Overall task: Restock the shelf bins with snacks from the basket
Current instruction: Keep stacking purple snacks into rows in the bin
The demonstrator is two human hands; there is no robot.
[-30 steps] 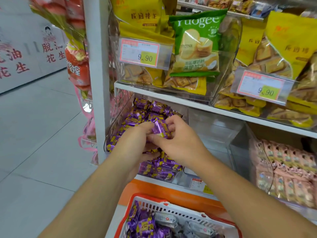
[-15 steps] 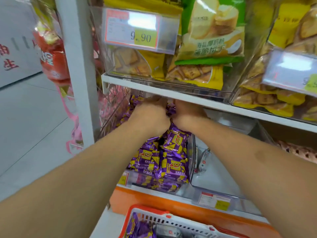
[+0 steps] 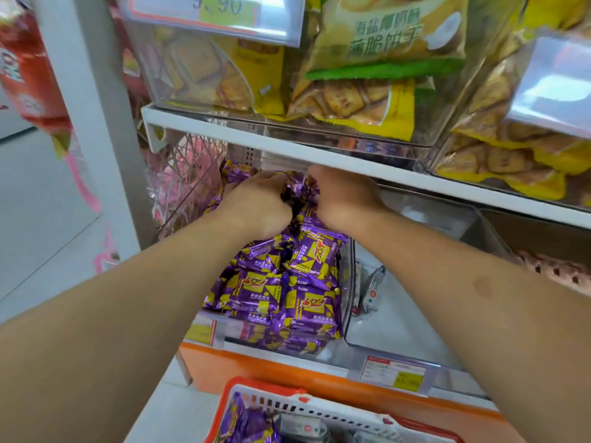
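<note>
Nearest us, the basket (image 3: 319, 407) is cut off by the bottom edge: we see only an orange rim and a white slotted plastic wall. Inside it lie crinkled purple snack packs (image 3: 246, 423) and some grey wrapped items too blurred to identify.

Beyond the basket, our two bare forearms reach forward into the clear plastic bin (image 3: 348, 282) on the lower shelf. The bin is heaped with purple foil packets (image 3: 307, 276), glossy, rectangular, printed in yellow. Its price label (image 3: 201, 329) is partly hidden and unreadable.

At the back of the heap, under the white shelf edge (image 3: 319, 151), the left hand (image 3: 259, 203) and right hand (image 3: 342, 199) sit side by side. Both have fingers curled down into the packets and appear to clutch crumpled purple foil between them; the fingertips are hidden, so we cannot tell how many packets each holds.

The neighbouring clear bin (image 3: 415, 314) holds one small pale wrapped item (image 3: 372, 289), hard to make out.

Farthest, the upper bins carry yellow cracker bags (image 3: 351, 100) and a green-trimmed bag (image 3: 387, 36), cut off at the top edge.
</note>
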